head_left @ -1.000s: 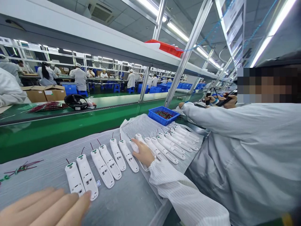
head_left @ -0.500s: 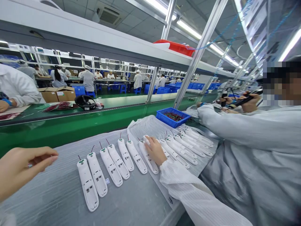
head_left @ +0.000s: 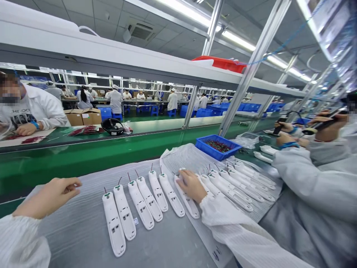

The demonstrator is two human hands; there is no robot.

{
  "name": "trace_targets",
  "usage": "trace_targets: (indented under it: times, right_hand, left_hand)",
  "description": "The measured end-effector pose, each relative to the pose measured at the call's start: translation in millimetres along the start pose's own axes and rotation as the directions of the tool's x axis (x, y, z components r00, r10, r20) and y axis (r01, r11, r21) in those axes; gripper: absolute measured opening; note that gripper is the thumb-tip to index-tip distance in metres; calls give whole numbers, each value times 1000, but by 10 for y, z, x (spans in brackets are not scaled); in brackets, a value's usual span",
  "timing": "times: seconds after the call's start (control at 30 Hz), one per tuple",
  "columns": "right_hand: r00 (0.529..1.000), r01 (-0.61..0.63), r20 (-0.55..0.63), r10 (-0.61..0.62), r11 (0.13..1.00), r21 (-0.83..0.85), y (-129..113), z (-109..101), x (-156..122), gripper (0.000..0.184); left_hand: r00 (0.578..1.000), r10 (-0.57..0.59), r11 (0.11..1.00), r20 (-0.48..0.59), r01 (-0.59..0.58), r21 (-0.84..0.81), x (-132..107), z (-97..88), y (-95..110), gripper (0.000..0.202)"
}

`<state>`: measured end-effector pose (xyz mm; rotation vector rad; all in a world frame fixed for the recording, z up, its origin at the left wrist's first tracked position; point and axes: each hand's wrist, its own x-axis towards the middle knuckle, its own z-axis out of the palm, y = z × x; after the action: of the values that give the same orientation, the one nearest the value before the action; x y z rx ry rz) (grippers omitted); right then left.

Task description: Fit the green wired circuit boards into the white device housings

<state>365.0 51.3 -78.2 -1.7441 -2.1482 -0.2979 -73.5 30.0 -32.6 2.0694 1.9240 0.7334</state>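
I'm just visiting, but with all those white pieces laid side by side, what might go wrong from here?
Two things, perhaps. The right hand is right among the closely spaced white casings, so it might nudge a neighbour out of line. And thin wires stick out from the tops of several casings, so a finger or the loose right sleeve might catch and bend one.

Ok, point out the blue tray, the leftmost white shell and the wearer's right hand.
Blue tray [head_left: 209,150]: head view, on its near wall.
Leftmost white shell [head_left: 112,216]: head view, middle of its body.
Wearer's right hand [head_left: 193,185]: head view, back of the hand.
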Motion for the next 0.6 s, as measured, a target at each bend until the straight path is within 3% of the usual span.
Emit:
trace_targets:
  times: [0.1,0.2,0.3,0.4,0.5,0.6]
  right_hand:
    - [1000,-9,9,9,1000,-1,-70,41,-101,31]
    - [999,-39,7,39,999,14,-118,50,-153,30]
    - [997,-73,9,73,996,45,-151,45,-197,35]
    - [993,-115,6,115,991,70,-176,43,-243,39]
    - [987,-161,2,162,984,79,-195,36,-278,35]
    - [981,-195,2,195,977,84,-206,19,-300,33]
  left_hand:
    - [984,15,1000,178,-12,-19,-60,-90,299,23]
    - [965,75,997,250,-70,-28,-159,-174,641,27]
    - [920,194,978,339,-153,-144,-208,-100,1099,28]
    - [819,371,925,437,-288,-246,-80,184,1667,25]
    - [774,499,840,390,-542,0,245,611,2228,24]
    - [738,553,759,386,-638,132,632,1058,2649,30]
